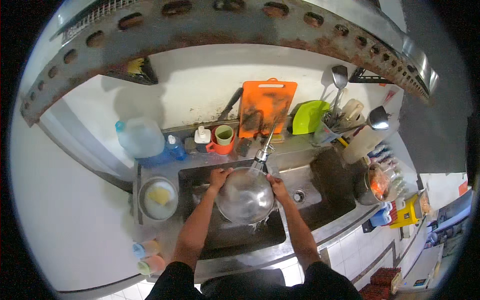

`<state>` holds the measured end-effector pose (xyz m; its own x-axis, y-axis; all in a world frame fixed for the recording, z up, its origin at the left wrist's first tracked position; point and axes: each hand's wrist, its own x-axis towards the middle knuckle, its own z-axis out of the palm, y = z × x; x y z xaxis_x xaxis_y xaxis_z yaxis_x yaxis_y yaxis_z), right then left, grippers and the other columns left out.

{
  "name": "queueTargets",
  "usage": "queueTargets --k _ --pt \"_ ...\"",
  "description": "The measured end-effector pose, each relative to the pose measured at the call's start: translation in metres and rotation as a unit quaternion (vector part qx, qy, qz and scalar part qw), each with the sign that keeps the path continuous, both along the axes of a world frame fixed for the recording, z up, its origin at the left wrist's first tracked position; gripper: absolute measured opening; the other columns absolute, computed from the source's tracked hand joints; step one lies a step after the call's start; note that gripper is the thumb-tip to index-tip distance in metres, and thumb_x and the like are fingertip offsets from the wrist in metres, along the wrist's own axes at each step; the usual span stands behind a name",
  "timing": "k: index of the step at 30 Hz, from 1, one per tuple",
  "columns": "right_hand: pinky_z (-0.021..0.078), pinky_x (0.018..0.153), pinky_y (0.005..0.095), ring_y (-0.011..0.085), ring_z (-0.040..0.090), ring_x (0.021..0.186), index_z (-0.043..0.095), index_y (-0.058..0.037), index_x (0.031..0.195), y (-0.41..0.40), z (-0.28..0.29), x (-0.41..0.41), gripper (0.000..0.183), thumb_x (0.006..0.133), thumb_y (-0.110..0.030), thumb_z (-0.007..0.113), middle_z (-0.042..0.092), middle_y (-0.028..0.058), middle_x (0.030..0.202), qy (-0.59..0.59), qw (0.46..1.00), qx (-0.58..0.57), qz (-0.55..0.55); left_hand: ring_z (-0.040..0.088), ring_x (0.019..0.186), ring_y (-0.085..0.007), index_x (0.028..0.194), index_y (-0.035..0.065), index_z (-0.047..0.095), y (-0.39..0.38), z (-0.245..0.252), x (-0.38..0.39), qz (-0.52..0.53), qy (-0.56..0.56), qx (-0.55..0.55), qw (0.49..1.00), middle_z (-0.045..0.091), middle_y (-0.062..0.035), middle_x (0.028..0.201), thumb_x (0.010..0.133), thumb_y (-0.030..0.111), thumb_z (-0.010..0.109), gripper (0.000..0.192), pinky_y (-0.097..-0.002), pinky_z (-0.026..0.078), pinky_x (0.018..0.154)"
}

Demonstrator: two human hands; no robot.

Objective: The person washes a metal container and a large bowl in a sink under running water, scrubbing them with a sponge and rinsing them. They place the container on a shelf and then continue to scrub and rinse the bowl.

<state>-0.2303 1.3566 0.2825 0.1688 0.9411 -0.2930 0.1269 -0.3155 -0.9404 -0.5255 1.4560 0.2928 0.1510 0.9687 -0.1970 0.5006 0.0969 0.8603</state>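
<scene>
Both of my hands grip a round metal bowl (245,197) over the left basin of a stainless steel double sink (228,243). My left hand (220,178) holds its far left rim, and my right hand (277,186) holds its right rim. Water streams from the faucet (261,154) onto the bowl's far side and drips off its near right edge. Motion blur hides the detail of the bowl's surface. To the left of the basin sits a round bowl of whitish suds (157,215) with a yellow sponge (159,195) in it.
Behind the sink stand an orange cutting board (267,108), a lime-green plastic scoop (309,118), a red mug (221,147) and a blue pump bottle (175,148). A utensil holder (324,133) is at back right. A perforated metal shelf (225,30) hangs overhead.
</scene>
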Motion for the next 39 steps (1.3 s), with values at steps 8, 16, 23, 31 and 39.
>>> queueTargets --k 8,16,23,31,39 --pt "0.0473 0.074 0.0321 0.0151 0.058 0.080 0.070 0.0053 0.101 -0.083 -0.051 0.057 0.056 0.096 -0.049 0.058 0.069 0.0084 0.094 0.043 0.941 0.041 -0.333 0.064 0.087 -0.0433 0.092 -0.0035 0.069 -0.079 0.057 0.143 -0.024 0.026 0.203 0.979 0.066 -0.0263 0.090 0.089 0.037 0.063 0.041 -0.0487 0.050 0.078" --pt "0.0522 0.073 0.0418 0.0257 0.063 0.079 0.064 0.0012 0.097 -0.061 -0.084 0.032 0.056 0.094 -0.054 0.057 0.067 0.0098 0.090 0.171 0.887 0.102 -0.416 0.055 0.117 -0.0343 0.131 -0.0015 0.052 -0.088 -0.096 0.070 0.183 -0.339 -0.041 0.922 0.058 -0.0204 0.128 0.091 0.037 0.065 0.057 -0.0418 0.041 0.101" --pt "0.0527 0.082 0.0483 0.0286 0.064 0.092 0.061 -0.0001 0.114 -0.045 -0.105 -0.002 0.055 0.095 -0.052 0.056 0.065 0.0125 0.107 0.365 0.872 -0.003 -0.327 0.055 0.115 -0.0262 0.129 0.0046 0.057 -0.094 0.008 0.009 0.271 -0.405 -0.197 0.851 0.057 -0.0117 0.127 0.092 0.038 0.065 0.051 -0.0422 0.041 0.099" --pt "0.0499 0.081 0.0428 0.0272 0.061 0.096 0.061 -0.0014 0.115 -0.030 -0.056 -0.015 0.046 0.098 -0.044 0.056 0.064 0.0145 0.107 -0.017 0.976 -0.041 -0.215 0.059 0.092 -0.0182 0.118 0.0122 0.063 -0.099 -0.014 -0.018 0.229 -0.338 -0.220 0.886 0.063 -0.0034 0.103 0.092 0.031 0.063 0.031 -0.0399 0.048 0.077" --pt "0.0447 0.102 0.0472 0.0322 0.058 0.114 0.056 -0.0020 0.126 -0.104 -0.064 0.009 0.044 0.103 -0.038 0.044 0.059 0.0151 0.128 0.295 0.898 0.163 -0.282 0.061 0.096 -0.0241 0.116 0.0027 0.063 -0.088 -0.060 0.032 0.100 -0.410 -0.204 0.883 0.064 -0.0079 0.106 0.094 0.028 0.059 0.034 -0.0418 0.049 0.080"
